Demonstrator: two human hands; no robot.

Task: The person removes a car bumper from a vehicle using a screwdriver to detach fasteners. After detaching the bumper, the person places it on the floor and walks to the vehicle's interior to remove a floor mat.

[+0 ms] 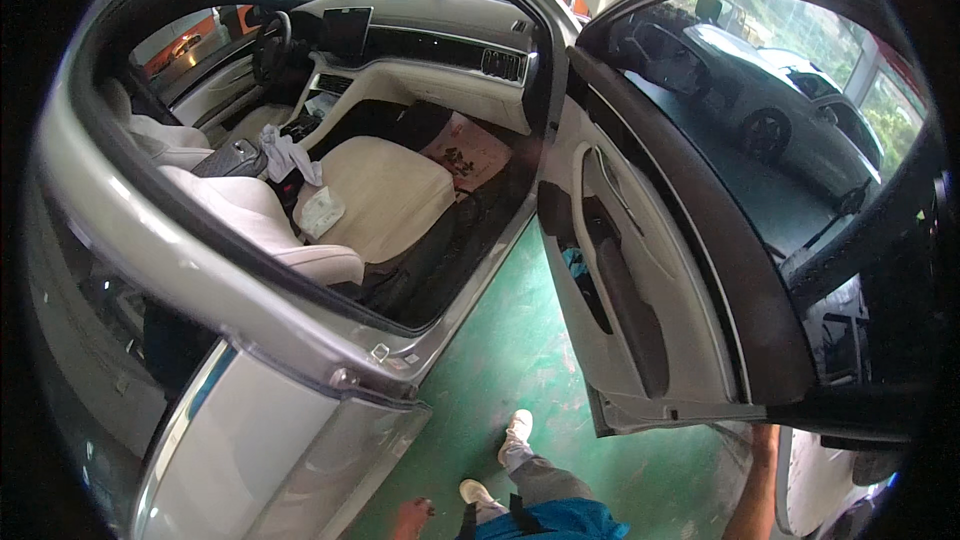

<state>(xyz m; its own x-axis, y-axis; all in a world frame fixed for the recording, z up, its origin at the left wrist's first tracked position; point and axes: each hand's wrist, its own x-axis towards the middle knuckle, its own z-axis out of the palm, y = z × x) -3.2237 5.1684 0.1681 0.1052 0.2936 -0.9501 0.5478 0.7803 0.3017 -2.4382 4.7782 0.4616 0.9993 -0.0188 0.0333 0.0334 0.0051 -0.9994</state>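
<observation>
The front passenger door of a silver car stands wide open on the right. My right hand is at the lower outer edge of this door; its fingers are hidden behind the door. My left hand hangs low by my side with its fingers curled in, and nothing shows in it. It is apart from the car, nearest to the rear door panel. Inside the car are the beige passenger seat, a white tissue pack on it and a grey cloth beside the centre console.
A printed paper mat covers part of the passenger footwell. Across the cabin are the steering wheel and a dark screen. My shoes stand on the green floor. Through the door glass another car shows.
</observation>
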